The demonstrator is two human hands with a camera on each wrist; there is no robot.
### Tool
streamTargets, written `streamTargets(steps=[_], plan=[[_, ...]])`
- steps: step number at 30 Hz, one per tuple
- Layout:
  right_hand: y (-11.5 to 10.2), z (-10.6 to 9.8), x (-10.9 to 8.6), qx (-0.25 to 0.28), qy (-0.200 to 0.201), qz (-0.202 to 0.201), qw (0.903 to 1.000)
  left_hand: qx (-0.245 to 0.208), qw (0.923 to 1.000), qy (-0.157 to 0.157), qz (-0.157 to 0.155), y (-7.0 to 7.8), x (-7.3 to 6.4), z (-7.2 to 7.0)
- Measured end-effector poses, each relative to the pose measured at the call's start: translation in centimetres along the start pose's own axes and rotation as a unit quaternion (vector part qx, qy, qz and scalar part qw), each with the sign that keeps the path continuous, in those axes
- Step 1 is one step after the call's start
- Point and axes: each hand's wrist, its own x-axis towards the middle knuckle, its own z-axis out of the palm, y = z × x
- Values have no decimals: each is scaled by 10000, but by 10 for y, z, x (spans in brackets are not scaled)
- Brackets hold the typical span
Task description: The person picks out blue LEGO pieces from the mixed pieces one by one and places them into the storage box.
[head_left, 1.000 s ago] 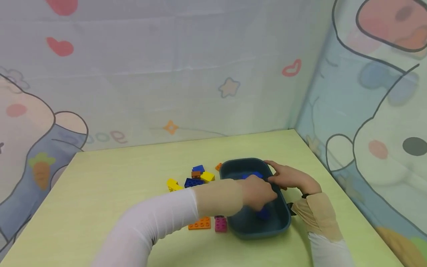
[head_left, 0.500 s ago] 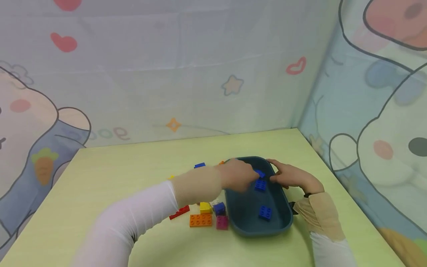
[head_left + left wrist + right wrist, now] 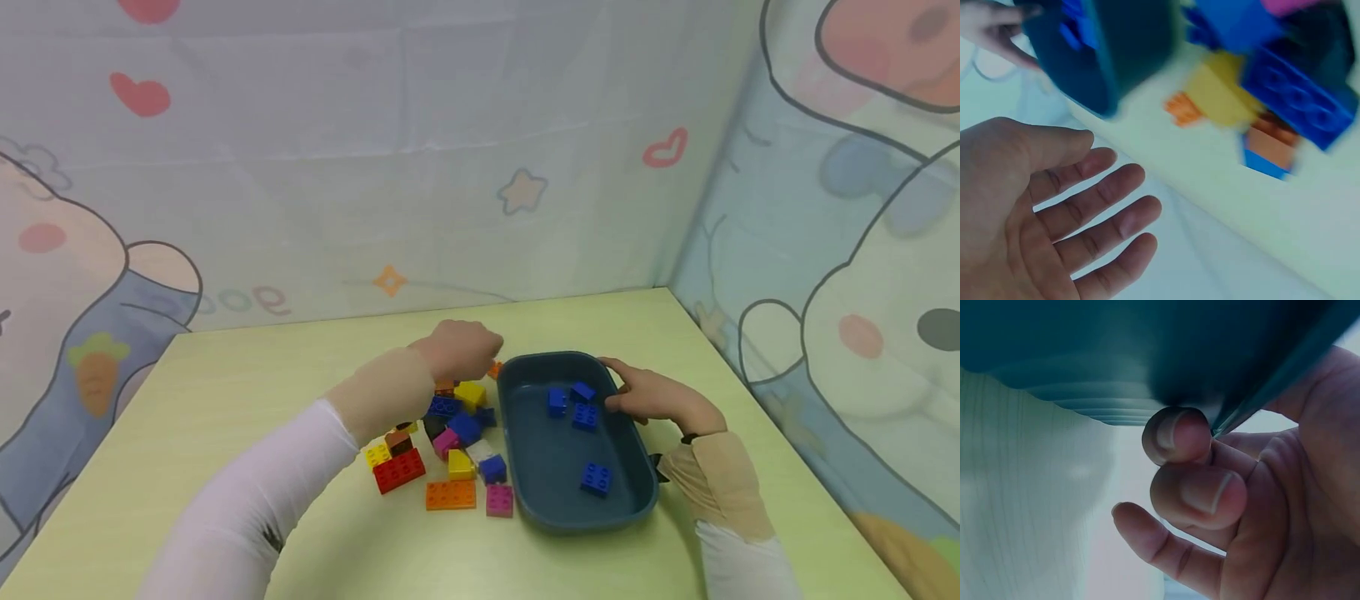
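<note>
My left hand [image 3: 460, 348] hovers above the far end of a pile of toy building bricks; in the left wrist view its fingers are spread and nothing lies in the palm. Near it are a small orange piece [image 3: 1182, 109], a yellow brick [image 3: 1222, 90], a dark blue brick [image 3: 1300, 94] and a brown brick [image 3: 1271, 139]. My right hand [image 3: 663, 396] grips the right rim of a dark teal bin [image 3: 551, 500], thumb inside the wall and fingers [image 3: 1200, 494] against its outside. Several blue bricks [image 3: 596, 479] lie spread on the bin's floor.
Left of the bin lie a red brick [image 3: 399, 471], an orange brick [image 3: 451, 495], a magenta brick [image 3: 499, 501] and a yellow brick [image 3: 461, 465], among others. A cartoon-printed cloth [image 3: 337, 183] stands behind the pale table [image 3: 247, 392] and along its right side.
My left hand has moved out of the bin, leftward and away over the pile's far end; one more blue brick shows in the bin. My right hand stays on the rim.
</note>
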Motion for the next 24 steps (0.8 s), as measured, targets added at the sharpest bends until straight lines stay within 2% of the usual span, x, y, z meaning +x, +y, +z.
streamTargets(steps=[5, 9, 16, 20, 24], plan=[[-1, 0, -1, 46, -3, -7, 10000, -227, 9990, -223, -326, -33, -1, 16], [0, 0, -1, 24, -2, -7, 10000, -452, 9969, -386, -520, -48, 0, 28], [1, 4, 0, -69, -18, 62, 10000, -901, 9914, -402, -856, -55, 5, 52], [0, 5, -1, -114, -69, 64, 9999, -1059, 9900, -392, -849, -56, 6, 63], [-1, 4, -2, -129, -74, 43, 9999, -1278, 9878, -417, -785, -56, 7, 63]])
